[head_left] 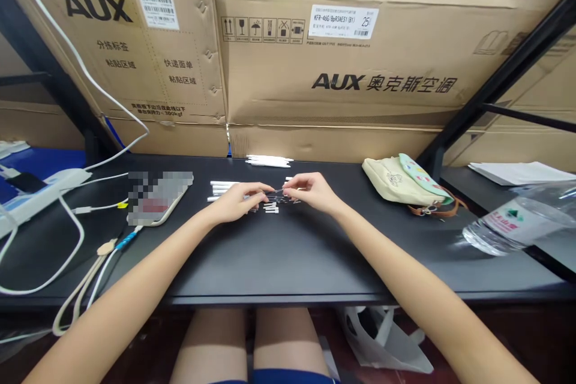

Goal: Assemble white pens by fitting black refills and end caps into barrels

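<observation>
1. Bare knees (209, 345) at bottom centre of the frame, just below the front edge of a black desk (279, 299).
2. Right hand (312, 192) at centre, thumb and forefinger pinched almost shut on what appeared to be a thin dark rod (276, 191), long axis nearly level, tip pointing left.
3. Left hand (236, 203) just left of the rod and nearer its tip, fingers extended; hold impossible to tell.
4. Short white sticks (270, 209) just below the fingertips, nearer the left hand, long axes level, ends pointing left and right.
5. Longer white sticks (222, 187) left of centre; white bundle (269, 161) beyond.
6. Blurred phone (157, 198) at left, canvas pouch (402, 183) at right.
7. AUX cartons (333, 54) across the top.
</observation>
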`<act>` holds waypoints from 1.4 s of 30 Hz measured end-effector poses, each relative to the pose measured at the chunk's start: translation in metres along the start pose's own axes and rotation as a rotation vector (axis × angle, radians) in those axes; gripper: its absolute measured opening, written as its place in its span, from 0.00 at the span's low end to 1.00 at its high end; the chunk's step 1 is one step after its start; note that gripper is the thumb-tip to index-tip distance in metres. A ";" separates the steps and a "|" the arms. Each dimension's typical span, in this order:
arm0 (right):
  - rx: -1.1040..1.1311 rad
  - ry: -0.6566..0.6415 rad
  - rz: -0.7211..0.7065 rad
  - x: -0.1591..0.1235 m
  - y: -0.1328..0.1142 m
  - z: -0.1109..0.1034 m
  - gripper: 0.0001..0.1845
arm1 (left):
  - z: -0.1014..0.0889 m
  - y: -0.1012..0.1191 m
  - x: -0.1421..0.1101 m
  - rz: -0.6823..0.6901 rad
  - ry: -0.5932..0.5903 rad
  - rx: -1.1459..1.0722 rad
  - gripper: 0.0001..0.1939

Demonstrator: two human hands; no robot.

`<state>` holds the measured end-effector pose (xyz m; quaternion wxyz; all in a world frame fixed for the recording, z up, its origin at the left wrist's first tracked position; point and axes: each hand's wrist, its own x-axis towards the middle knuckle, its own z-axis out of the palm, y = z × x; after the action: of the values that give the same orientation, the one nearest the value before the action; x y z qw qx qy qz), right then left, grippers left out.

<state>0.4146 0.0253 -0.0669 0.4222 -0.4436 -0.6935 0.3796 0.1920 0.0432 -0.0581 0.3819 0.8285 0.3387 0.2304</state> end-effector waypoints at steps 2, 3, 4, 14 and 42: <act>-0.152 -0.042 -0.012 0.000 0.000 -0.013 0.08 | -0.001 -0.003 0.001 -0.018 0.054 -0.007 0.20; -0.240 -0.091 -0.021 -0.001 0.000 -0.019 0.07 | -0.002 -0.005 0.002 -0.023 0.093 -0.003 0.19; -0.316 -0.146 -0.028 -0.002 0.000 -0.024 0.06 | -0.002 -0.005 0.002 -0.026 0.132 0.008 0.19; -0.524 -0.213 -0.067 -0.003 0.006 -0.027 0.05 | -0.004 0.000 0.002 -0.006 0.169 0.073 0.15; 0.141 -0.119 0.136 -0.004 -0.005 0.006 0.18 | 0.001 0.002 0.001 0.055 0.065 0.064 0.14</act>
<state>0.4088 0.0189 -0.0654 0.3837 -0.4357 -0.6572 0.4808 0.1938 0.0424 -0.0567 0.3374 0.8413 0.3353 0.2568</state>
